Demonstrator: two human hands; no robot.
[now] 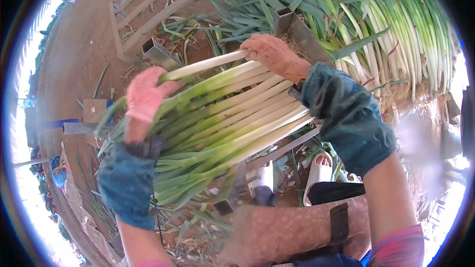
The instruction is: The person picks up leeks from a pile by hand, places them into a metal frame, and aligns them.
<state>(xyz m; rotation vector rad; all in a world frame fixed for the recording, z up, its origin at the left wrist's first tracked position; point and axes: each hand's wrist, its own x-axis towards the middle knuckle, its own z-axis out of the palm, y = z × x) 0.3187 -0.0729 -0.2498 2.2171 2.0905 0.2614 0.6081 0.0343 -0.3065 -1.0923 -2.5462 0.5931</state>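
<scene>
A pile of long green onions [217, 113] lies side by side on a metal-framed stand in front of me, white ends to the right and green leaves to the left. Along the pile's far edge, both hands hold a single green onion [208, 65]. My left hand [146, 94], in a pink glove, is closed around its green part. The fingers of my right hand [277, 55], in an orange-pink glove, pinch its white end. Blue-green sleeve covers wrap both forearms. My left palm hides part of the leaves.
A large heap of green onions [386, 29] with rooty ends fills the far right. Square metal posts [283, 17] stick up around the pile. A metal frame [121, 29] lies on the earth floor at far left. Pale slippers [319, 173] and leaf scraps are below.
</scene>
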